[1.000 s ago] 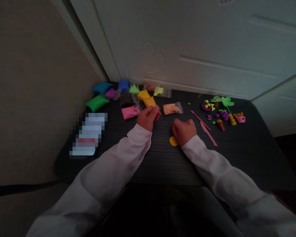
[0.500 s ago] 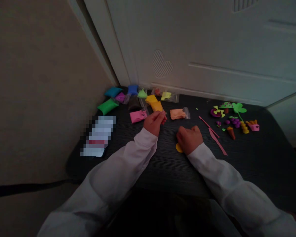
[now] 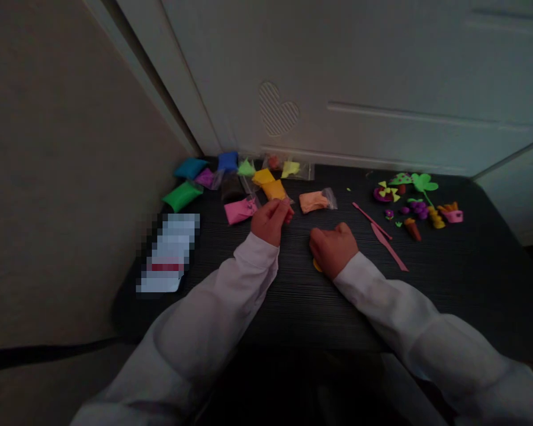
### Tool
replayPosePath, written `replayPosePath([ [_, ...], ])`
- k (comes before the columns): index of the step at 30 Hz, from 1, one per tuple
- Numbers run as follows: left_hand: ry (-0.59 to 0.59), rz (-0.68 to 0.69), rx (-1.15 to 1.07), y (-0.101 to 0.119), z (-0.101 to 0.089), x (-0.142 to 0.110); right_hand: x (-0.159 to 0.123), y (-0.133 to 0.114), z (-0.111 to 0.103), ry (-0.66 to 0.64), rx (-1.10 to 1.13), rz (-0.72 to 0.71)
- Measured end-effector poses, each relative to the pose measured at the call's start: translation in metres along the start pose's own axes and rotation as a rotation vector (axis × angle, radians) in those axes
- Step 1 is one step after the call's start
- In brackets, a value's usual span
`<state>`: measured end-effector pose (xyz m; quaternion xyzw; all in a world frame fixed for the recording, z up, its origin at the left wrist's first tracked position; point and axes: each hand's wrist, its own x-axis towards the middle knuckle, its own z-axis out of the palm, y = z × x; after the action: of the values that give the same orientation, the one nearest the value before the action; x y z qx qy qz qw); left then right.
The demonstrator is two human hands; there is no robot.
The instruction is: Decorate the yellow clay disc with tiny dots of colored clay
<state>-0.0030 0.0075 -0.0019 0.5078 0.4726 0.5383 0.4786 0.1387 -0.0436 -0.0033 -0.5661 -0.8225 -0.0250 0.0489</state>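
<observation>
My left hand (image 3: 270, 219) is curled, its fingertips pinched on the clear edge of an orange-yellow clay bag (image 3: 274, 190) on the dark table (image 3: 448, 278). My right hand (image 3: 334, 247) rests on the table as a loose fist over a flat yellow clay disc (image 3: 315, 265), most of which it hides. A peach clay bag (image 3: 314, 201) lies just beyond, between the two hands. A pink clay bag (image 3: 238, 210) sits left of my left hand. White sleeves cover both arms.
More clay bags, green (image 3: 181, 196), teal (image 3: 189, 167), blue (image 3: 227, 160) and others, line the back left edge. Two pink modelling tools (image 3: 384, 236) and small clay figures (image 3: 415, 198) lie at right. A blurred-out flat item (image 3: 167, 253) is at left. White panels stand behind.
The view has shifted a little. My right hand has slid further over the yellow disc, covering more of it. My left hand keeps its pinch at the orange-yellow bag.
</observation>
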Motion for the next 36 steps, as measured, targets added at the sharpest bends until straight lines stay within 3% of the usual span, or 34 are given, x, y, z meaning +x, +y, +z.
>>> replayPosePath([
  [4, 0.034, -0.062, -0.024, 0.001, 0.0, 0.0, -0.002, -0.003, -0.004, 0.025, 0.011, -0.016],
  [14, 0.099, -0.054, -0.079, -0.005, -0.004, 0.007, -0.006, -0.01, -0.001, 0.085, 0.064, -0.064],
  [19, 0.061, -0.027, -0.061, -0.009, -0.008, 0.01, -0.005, -0.01, -0.004, 0.147, 0.129, -0.056],
  [22, 0.015, -0.025, 0.01, -0.01, -0.007, 0.007, -0.007, 0.015, -0.017, 0.256, 0.203, 0.092],
  [24, -0.025, 0.009, 0.092, -0.01, -0.006, 0.004, -0.011, 0.041, -0.026, 0.464, 0.418, 0.327],
  [25, -0.049, 0.037, 0.149, -0.01, -0.005, 0.001, -0.013, 0.054, -0.029, 0.514, 0.503, 0.376],
  [27, -0.106, 0.101, 0.294, -0.009, -0.004, -0.003, -0.018, 0.075, -0.031, 0.449, 0.564, 0.4],
  [32, -0.205, 0.196, 0.523, -0.006, 0.004, -0.009, -0.023, 0.086, -0.021, 0.064, 0.39, 0.095],
  [36, -0.21, 0.158, 0.507, -0.008, 0.012, -0.006, -0.019, 0.073, -0.015, 0.037, 0.309, 0.074],
])
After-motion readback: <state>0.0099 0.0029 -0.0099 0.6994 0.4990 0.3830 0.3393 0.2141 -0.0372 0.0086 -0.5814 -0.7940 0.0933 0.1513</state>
